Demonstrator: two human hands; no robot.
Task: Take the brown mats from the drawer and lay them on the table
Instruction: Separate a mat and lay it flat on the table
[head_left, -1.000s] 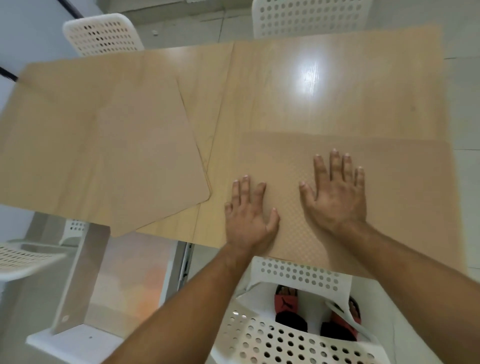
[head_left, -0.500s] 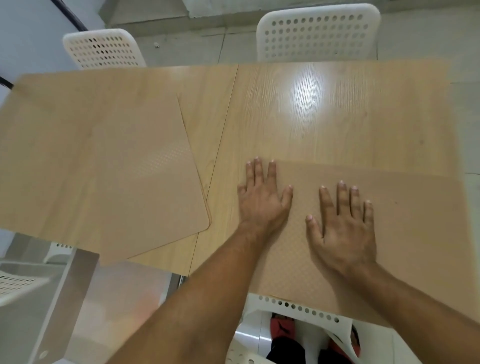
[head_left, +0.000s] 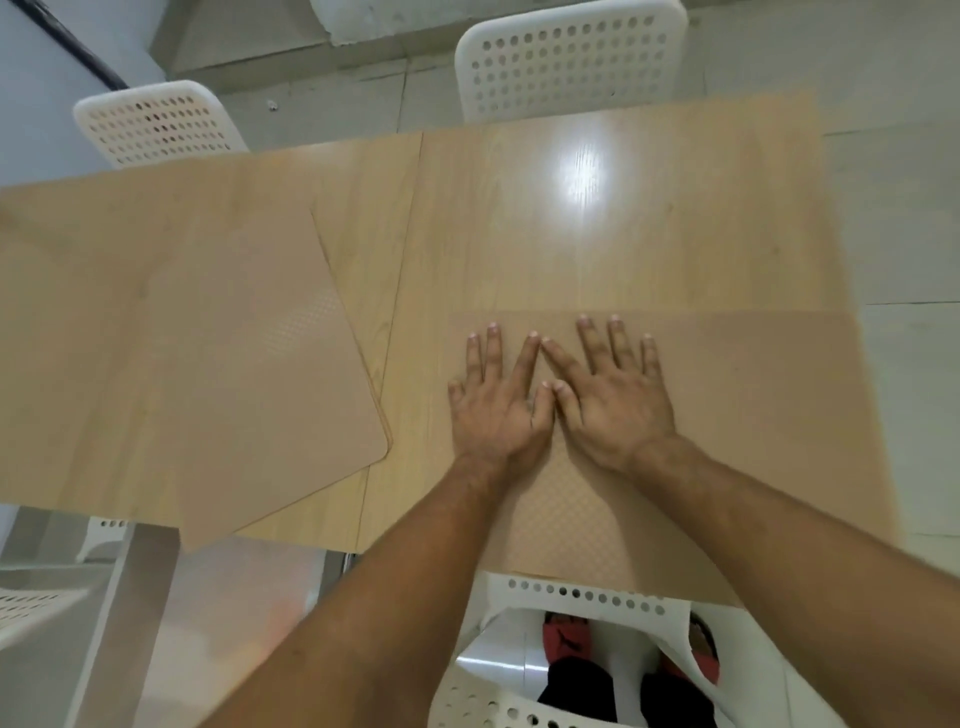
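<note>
Near mat: flat on tabletop, front edge hangs off a bit.
Other mat: left side, crooked, corner off edge.
L hand & R hand: spread flat on near mat — thumbs touching.
Feel: prob. thin, light, bendy, bumpy top — grab by an edge.

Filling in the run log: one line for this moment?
left hand: flat on right mat | right hand: flat beside it | left mat: skewed, overhanging table edge
</note>
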